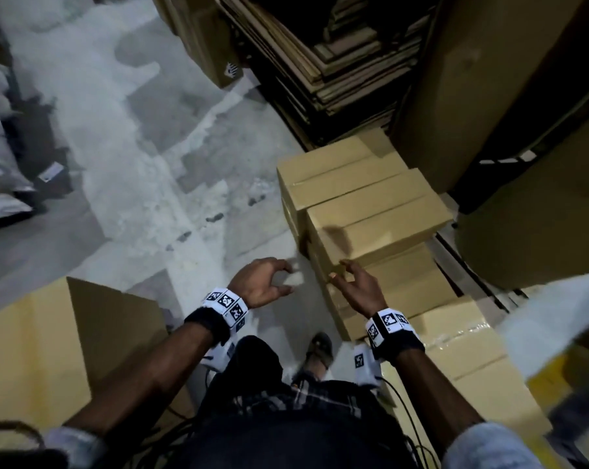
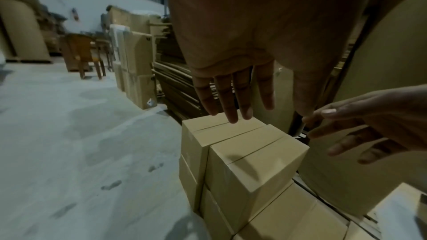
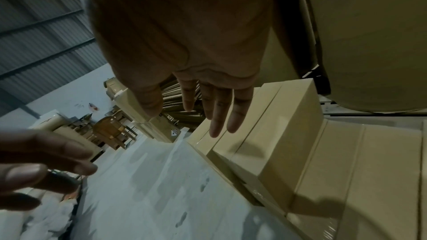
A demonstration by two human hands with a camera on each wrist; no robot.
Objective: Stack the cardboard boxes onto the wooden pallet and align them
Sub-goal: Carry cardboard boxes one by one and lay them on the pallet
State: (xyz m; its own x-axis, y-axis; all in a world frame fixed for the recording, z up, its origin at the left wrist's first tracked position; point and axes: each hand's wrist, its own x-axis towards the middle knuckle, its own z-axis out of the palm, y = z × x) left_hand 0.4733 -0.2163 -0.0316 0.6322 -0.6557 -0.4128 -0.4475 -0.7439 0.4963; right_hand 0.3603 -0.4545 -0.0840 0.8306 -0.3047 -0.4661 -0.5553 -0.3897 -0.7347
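Observation:
Several tan cardboard boxes are stacked in a stepped pile; the nearest top box (image 1: 377,228) (image 2: 258,160) (image 3: 284,134) sits slightly askew against the one behind it (image 1: 337,174). Lower boxes (image 1: 462,360) lie under and in front of it. My left hand (image 1: 266,279) (image 2: 233,94) hovers over the floor just left of the pile, fingers loosely spread, holding nothing. Just before the top box's near edge hangs my right hand (image 1: 354,282) (image 3: 215,109), fingers spread and empty. The pallet is hidden under the boxes.
A flattened carton (image 1: 49,350) stands at my lower left. Stacked cardboard sheets (image 1: 337,55) fill a rack behind the pile, and big paper rolls (image 1: 523,214) stand to the right. Grey concrete floor (image 1: 151,164) stretches left. My foot (image 1: 320,346) is near the pile.

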